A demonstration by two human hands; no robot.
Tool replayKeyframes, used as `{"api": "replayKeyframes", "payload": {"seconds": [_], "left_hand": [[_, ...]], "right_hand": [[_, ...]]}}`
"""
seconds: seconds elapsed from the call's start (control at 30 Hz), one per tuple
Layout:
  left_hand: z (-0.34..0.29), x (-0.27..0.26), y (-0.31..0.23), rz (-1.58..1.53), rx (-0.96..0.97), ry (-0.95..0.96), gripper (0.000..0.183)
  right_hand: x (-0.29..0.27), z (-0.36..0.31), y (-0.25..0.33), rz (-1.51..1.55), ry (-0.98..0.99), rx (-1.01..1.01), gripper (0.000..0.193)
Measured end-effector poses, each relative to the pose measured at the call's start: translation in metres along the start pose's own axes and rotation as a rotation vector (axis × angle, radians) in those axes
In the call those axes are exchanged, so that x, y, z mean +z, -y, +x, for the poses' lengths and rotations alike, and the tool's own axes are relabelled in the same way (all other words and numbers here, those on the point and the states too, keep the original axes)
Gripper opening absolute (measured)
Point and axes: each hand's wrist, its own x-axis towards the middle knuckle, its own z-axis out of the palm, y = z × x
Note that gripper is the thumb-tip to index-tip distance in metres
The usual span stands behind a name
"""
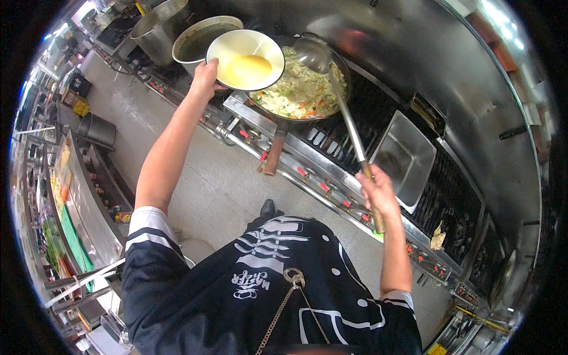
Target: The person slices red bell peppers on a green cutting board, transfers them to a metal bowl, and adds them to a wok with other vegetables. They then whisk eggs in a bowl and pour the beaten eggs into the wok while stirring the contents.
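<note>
My left hand [207, 78] grips the rim of a white bowl [228, 44] with a dark edge. Yellow liquid [248, 70], like beaten egg, lies in the bowl, which is tilted and held over the left side of a wok [349, 74]. In the wok is a mix of chopped pale green vegetables [290, 97] with orange strips. My right hand [378, 188] is closed round the handle of a long metal ladle [349, 121], whose bowl rests at the far side of the wok. The wok's brown handle [274, 155] points toward me, untouched. Part of the wok is hidden behind the bowl.
Left of the wok stand a pot of dark liquid [207, 41] and a tall steel pot [157, 29]. An empty steel pan [405, 157] sits on the stove at right. Red-handled gas valves [302, 171] line its front. A prep counter [97, 219] stands at left.
</note>
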Motion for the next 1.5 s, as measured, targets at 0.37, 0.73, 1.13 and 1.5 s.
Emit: {"api": "replayKeyframes", "payload": {"seconds": [0.37, 0.73, 1.13, 1.5], "left_hand": [[-0.008, 0.041, 0.01, 0.077, 0.055, 0.028, 0.043], [0.004, 0.036, 0.015, 0.257, 0.184, -0.121, 0.041], [-0.018, 0.048, 0.017, 0.314, 0.172, -0.161, 0.044], [-0.011, 0.145, 0.037, 0.061, -0.002, -0.076, 0.044]], "right_hand": [[-0.068, -0.032, 0.016, 0.358, -0.014, -0.052, 0.019], [-0.106, -0.049, -0.002, 0.414, -0.05, -0.08, 0.015], [-0.144, -0.06, -0.009, 0.398, -0.03, -0.079, 0.018], [-0.158, -0.066, -0.016, 0.377, 0.0, -0.053, 0.019]]}}
